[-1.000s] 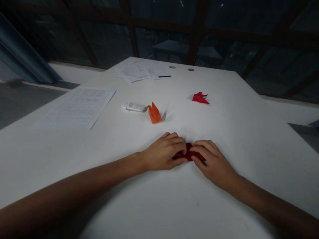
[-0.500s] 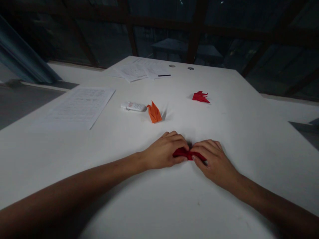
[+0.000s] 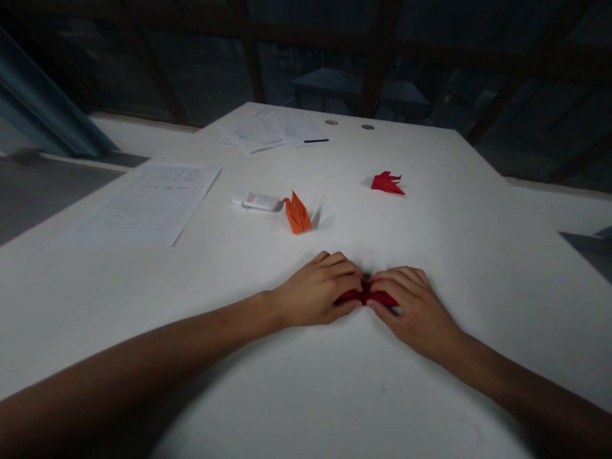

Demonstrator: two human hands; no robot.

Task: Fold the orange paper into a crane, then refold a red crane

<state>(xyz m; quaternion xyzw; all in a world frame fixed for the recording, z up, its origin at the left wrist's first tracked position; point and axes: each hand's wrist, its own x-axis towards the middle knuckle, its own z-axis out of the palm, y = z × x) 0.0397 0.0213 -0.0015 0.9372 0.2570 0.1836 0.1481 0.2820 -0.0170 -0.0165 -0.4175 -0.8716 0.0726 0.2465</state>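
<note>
Between my two hands, low over the white table (image 3: 268, 395), is a piece of folded red paper (image 3: 385, 298). My left hand (image 3: 327, 289) grips its left end, thumb in front and fingers behind. The right end is pinched the same way by my right hand (image 3: 406, 306). Fingers cover much of the paper, so its full shape is hidden. Beyond my left hand stands an orange paper crane (image 3: 298, 213). A red folded paper figure (image 3: 387, 183), with pointed tips, lies farther back to the right.
A white correction-tape-like or remote-like object (image 3: 257, 202) lies beside the orange crane. Printed sheets (image 3: 157, 197) rest at the left, and more papers (image 3: 261, 132) at the far edge. Two round table inserts (image 3: 368, 127) sit near the back. Dark windows rise behind; a blue curtain (image 3: 43, 95) hangs left.
Both hands keep their grip on the red paper, and the fingertips have shifted slightly closer together at its middle. The view has tilted a little; the other objects stay put.
</note>
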